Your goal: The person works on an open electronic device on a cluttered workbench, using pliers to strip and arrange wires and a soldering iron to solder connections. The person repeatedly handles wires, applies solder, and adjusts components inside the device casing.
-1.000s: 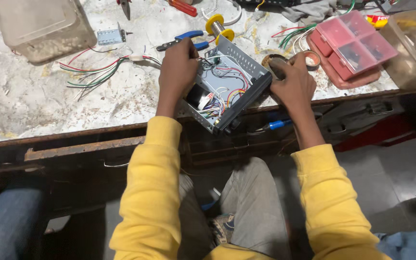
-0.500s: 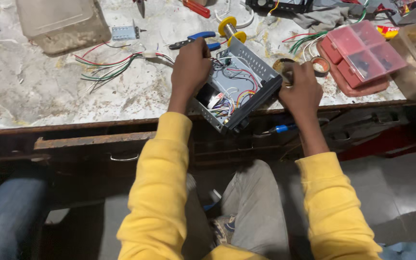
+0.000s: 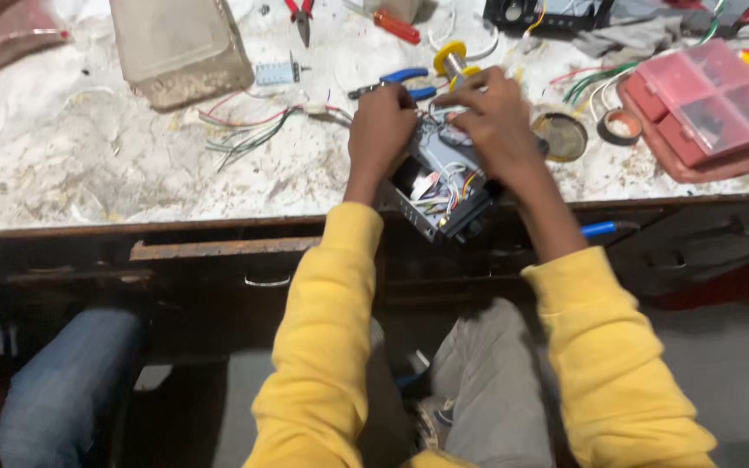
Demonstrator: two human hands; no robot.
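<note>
An open metal electronics box (image 3: 438, 195) full of coloured wires lies at the near edge of the white workbench (image 3: 88, 173). My left hand (image 3: 381, 130) grips its far left side. Over the top of the box, my right hand (image 3: 493, 121) rests with fingers curled onto the box's upper part. Both arms wear yellow sleeves. What lies under my right palm is hidden.
Blue-handled pliers (image 3: 400, 82), a yellow reel (image 3: 452, 59), a round tin (image 3: 563, 136), a tape roll (image 3: 622, 126), a red parts case (image 3: 704, 100), loose wires (image 3: 244, 130), a plastic tub (image 3: 179, 48), red pliers (image 3: 302, 13) lie about. Another person's jeans-clad leg (image 3: 62, 390) at lower left.
My right hand has moved left from the round tin onto the top of the box. The box has tilted more toward the bench edge. My left hand stays on it.
</note>
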